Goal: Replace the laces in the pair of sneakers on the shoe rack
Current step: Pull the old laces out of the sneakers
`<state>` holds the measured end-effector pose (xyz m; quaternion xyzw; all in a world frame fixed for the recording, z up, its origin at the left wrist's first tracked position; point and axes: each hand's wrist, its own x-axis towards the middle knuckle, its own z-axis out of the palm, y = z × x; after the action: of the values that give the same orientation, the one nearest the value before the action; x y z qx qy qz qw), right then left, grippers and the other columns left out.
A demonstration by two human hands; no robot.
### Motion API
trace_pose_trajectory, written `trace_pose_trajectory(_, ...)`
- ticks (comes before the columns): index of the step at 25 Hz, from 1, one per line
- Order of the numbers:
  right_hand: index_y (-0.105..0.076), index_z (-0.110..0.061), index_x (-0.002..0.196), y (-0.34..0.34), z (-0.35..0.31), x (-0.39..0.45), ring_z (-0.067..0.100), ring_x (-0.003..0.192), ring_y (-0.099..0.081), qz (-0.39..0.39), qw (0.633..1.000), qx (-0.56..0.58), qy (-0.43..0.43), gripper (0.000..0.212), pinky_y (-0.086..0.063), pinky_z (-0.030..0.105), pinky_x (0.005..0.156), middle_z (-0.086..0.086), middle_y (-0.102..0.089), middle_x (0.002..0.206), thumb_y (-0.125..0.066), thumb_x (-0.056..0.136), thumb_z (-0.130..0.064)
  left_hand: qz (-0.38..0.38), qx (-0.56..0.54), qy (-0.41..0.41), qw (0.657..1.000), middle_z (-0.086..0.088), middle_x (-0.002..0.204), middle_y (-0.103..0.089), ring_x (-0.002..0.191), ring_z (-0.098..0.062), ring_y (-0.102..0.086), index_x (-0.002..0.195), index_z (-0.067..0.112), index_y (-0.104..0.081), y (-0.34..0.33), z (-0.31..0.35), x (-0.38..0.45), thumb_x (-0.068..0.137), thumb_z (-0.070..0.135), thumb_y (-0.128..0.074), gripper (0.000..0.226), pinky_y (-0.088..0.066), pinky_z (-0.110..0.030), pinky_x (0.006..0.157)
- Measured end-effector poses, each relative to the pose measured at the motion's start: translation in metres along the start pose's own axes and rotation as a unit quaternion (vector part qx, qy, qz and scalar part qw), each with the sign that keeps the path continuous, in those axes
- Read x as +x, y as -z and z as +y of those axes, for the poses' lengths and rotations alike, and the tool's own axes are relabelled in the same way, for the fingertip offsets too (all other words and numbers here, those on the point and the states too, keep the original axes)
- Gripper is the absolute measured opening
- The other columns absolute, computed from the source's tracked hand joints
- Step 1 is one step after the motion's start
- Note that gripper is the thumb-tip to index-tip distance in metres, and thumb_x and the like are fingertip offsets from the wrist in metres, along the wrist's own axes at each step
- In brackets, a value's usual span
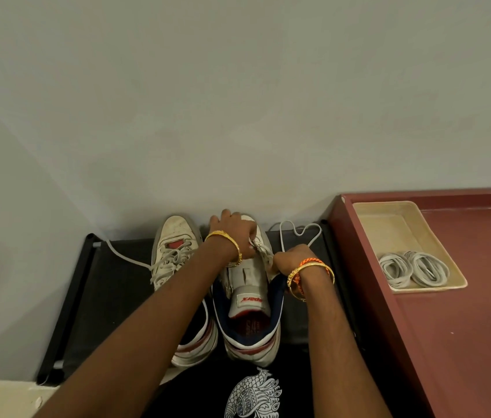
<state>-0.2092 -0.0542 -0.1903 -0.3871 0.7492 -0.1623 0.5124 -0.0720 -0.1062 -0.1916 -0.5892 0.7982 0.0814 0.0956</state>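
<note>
Rack (93,285): fingers (251,236) pinching lace (298,233)

**What the view hides**

The left hand (233,233) covers the toe of the right sneaker (248,312). The left forearm hides the middle of the left sneaker (174,254). The right hand (294,262) conceals the lace (298,233) where it is held. The maroon worktop (464,342) is cut off by the picture's right edge.

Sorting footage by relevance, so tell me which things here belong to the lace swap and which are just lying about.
Job: right white sneaker, worked by left hand and right hand; left white sneaker, laced; loose white lace; coiled white laces in beige tray.
Lying about: maroon tabletop.
</note>
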Motion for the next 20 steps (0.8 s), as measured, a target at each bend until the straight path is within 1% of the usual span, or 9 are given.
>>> trace_pose_trajectory(3, -0.061, 0.006, 0.109, 0.000, 0.000, 0.000, 0.031, 0.083, -0.059, 0.002, 1.000, -0.013, 0.006, 0.033, -0.052, 0.035, 0.071, 0.017, -0.059, 0.091, -0.059, 0.082, -0.012, 0.081, 0.072, -0.021, 0.994, -0.006, 0.124, -0.050, 0.119, -0.027, -0.038, 0.111, 0.019, -0.062, -0.003, 0.008, 0.002, 0.089, 0.029, -0.056, 0.025, -0.031, -0.040, 0.095)
trace_pose_trajectory(6, -0.060, 0.006, 0.110, 0.000, 0.001, 0.000, 0.030, 0.085, -0.058, 0.008, 1.000, -0.008, 0.007, 0.034, -0.050, 0.034, 0.070, 0.018, -0.061, 0.097, -0.059, 0.082, -0.013, 0.108, 0.112, -0.023, 0.988, -0.003, 0.128, -0.044, 0.119, -0.024, -0.038, 0.114, 0.017, -0.063, -0.002, 0.006, -0.003, 0.090, 0.039, -0.054, 0.034, -0.030, -0.041, 0.093)
trace_pose_trajectory(9, -0.059, 0.002, 0.107, 0.000, 0.002, -0.004, 0.025, 0.081, -0.056, 0.035, 0.999, -0.011, 0.012, 0.030, -0.043, 0.028, 0.060, 0.016, -0.061, 0.101, -0.059, 0.084, -0.018, 0.148, -0.020, 0.055, 0.987, 0.002, 0.129, -0.041, 0.116, -0.021, -0.040, 0.107, 0.018, -0.064, 0.010, -0.005, -0.013, 0.088, 0.033, -0.055, 0.027, -0.028, -0.038, 0.090)
trace_pose_trajectory(11, -0.059, -0.002, 0.103, 0.000, 0.003, -0.007, 0.019, 0.068, -0.052, 0.047, 0.999, -0.011, 0.012, 0.025, -0.035, 0.024, 0.049, 0.012, -0.057, 0.091, -0.058, 0.085, -0.020, 0.214, -0.159, 0.142, 0.953, -0.002, 0.127, -0.046, 0.112, -0.023, -0.048, 0.103, 0.012, -0.062, 0.019, -0.021, -0.014, 0.089, 0.020, -0.053, 0.019, -0.030, -0.038, 0.092)
trace_pose_trajectory(12, -0.060, -0.001, 0.103, 0.000, 0.003, -0.007, 0.017, 0.064, -0.049, 0.048, 0.999, -0.010, 0.012, 0.026, -0.033, 0.024, 0.047, 0.011, -0.055, 0.088, -0.058, 0.085, -0.020, 0.244, -0.274, 0.196, 0.909, -0.006, 0.123, -0.052, 0.110, -0.025, -0.053, 0.098, 0.008, -0.061, 0.021, -0.030, -0.012, 0.090, 0.013, -0.052, 0.013, -0.033, -0.039, 0.093)
trace_pose_trajectory(15, -0.061, 0.001, 0.101, -0.003, 0.003, -0.008, 0.018, 0.064, -0.050, 0.047, 0.999, -0.001, 0.010, 0.026, -0.035, 0.025, 0.047, 0.010, -0.055, 0.083, -0.059, 0.085, -0.019, 0.206, -0.693, 0.257, 0.641, -0.018, 0.100, -0.064, 0.086, -0.030, -0.064, 0.080, 0.011, -0.043, 0.020, -0.041, -0.011, 0.098, 0.009, -0.041, 0.019, -0.050, -0.042, 0.086)
trace_pose_trajectory(16, -0.061, 0.001, 0.098, -0.004, 0.003, -0.009, 0.018, 0.064, -0.051, 0.043, 0.999, 0.002, 0.008, 0.023, -0.036, 0.025, 0.048, 0.010, -0.054, 0.080, -0.059, 0.085, -0.018, 0.171, -0.743, 0.257, 0.594, -0.018, 0.090, -0.063, 0.074, -0.028, -0.063, 0.079, 0.012, -0.040, 0.015, -0.040, -0.012, 0.100, 0.011, -0.038, 0.021, -0.052, -0.042, 0.081)
trace_pose_trajectory(17, -0.061, 0.000, 0.095, -0.004, 0.002, -0.010, 0.018, 0.063, -0.050, 0.041, 0.999, -0.001, 0.006, 0.020, -0.036, 0.025, 0.048, 0.008, -0.053, 0.076, -0.058, 0.085, -0.017, 0.139, -0.732, 0.252, 0.618, -0.016, 0.083, -0.060, 0.068, -0.025, -0.059, 0.080, 0.012, -0.039, 0.011, -0.039, -0.011, 0.099, 0.014, -0.040, 0.019, -0.052, -0.041, 0.077)
trace_pose_trajectory(20, -0.058, -0.001, 0.088, -0.005, -0.001, -0.012, 0.017, 0.061, -0.049, 0.039, 0.999, -0.008, 0.006, 0.015, -0.036, 0.026, 0.048, 0.007, -0.050, 0.069, -0.057, 0.086, -0.015, 0.045, -0.449, 0.142, 0.881, -0.008, 0.101, -0.057, 0.089, -0.021, -0.056, 0.099, 0.013, -0.054, -0.002, -0.033, -0.007, 0.086, 0.030, -0.062, 0.022, -0.047, -0.037, 0.084)
